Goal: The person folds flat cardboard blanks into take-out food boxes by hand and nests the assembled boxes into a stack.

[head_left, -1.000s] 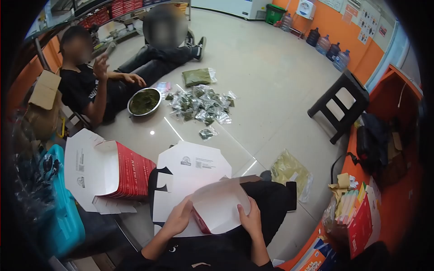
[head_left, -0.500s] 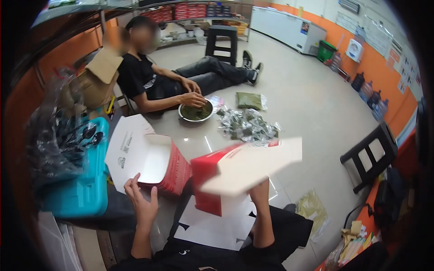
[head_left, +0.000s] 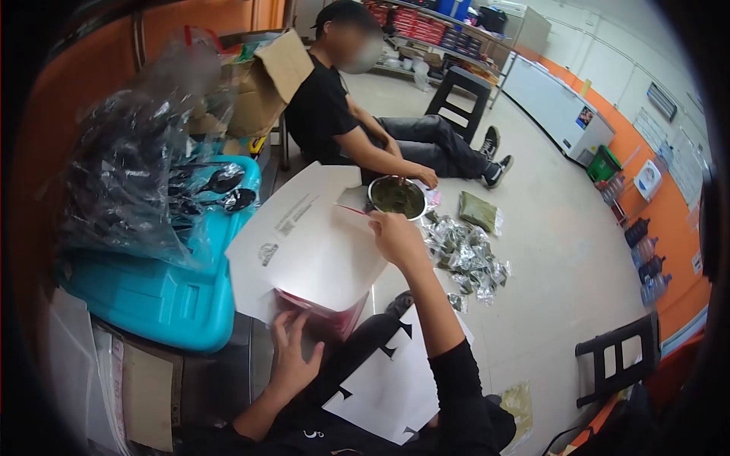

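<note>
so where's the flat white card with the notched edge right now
The flat white card lies on the person's lap, low and just right of centre in the head view, between the left hand and the right arm's black sleeve.

Left of the left hand [head_left: 296, 357], a teal case [head_left: 144, 292] bears a clear plastic bag [head_left: 122, 182] with black spoons [head_left: 226, 179]. Beyond the right hand [head_left: 399, 239], a metal bowl [head_left: 424, 207] of green stuff [head_left: 401, 194] sits on the floor [head_left: 555, 266] beside a seated person [head_left: 321, 114]. To that hand's right lie small clear packets [head_left: 465, 254], a larger green packet [head_left: 477, 210] behind them; farther right, a black stool [head_left: 622, 346] and water jugs [head_left: 655, 289]; far beyond, a white freezer [head_left: 557, 106].
</note>
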Available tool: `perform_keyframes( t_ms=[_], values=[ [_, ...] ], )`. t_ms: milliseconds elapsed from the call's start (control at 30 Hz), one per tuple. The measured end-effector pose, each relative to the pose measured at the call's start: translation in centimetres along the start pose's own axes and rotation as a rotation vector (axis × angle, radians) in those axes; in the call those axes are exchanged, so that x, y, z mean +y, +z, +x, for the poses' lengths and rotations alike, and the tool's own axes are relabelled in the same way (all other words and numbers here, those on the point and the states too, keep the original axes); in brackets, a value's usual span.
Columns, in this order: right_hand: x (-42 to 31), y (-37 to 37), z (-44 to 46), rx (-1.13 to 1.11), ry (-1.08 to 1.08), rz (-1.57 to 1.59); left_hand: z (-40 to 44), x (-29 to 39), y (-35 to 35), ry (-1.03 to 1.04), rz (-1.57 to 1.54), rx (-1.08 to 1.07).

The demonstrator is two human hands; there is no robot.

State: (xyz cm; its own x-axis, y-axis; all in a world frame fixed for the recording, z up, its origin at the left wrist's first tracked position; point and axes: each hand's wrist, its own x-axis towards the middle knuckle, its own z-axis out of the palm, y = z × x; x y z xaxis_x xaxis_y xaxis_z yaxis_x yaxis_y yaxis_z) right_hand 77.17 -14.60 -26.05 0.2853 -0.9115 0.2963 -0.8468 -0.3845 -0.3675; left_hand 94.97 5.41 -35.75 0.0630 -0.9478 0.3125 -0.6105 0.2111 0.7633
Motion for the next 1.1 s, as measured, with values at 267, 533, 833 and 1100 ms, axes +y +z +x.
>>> perform_keyframes(
  t_ms=[267, 533, 833, 1100],
  values=[
    [-0.6, 2.2, 0.4, 0.025, -0.013, -0.073, 0.0, -0.1, 0.5, 0.016, -0.173, -0.042],
    [-0.6, 1.5, 1.8, 0.025, -0.031, -0.107, 0.2, 0.3, -0.2, 0.059, -0.072, -0.114],
    [-0.6, 1.6, 1.0, -0.055, -0.018, -0.033, 0.3, 0.8, -0.4, 0.062, -0.081, -0.085],
    [-0.1, 0.2, -1.3, -0.128, 0.040, 0.112, 1.1, 0.9, -2.5, 0.083, -0.005, -0.149]
  ],
)
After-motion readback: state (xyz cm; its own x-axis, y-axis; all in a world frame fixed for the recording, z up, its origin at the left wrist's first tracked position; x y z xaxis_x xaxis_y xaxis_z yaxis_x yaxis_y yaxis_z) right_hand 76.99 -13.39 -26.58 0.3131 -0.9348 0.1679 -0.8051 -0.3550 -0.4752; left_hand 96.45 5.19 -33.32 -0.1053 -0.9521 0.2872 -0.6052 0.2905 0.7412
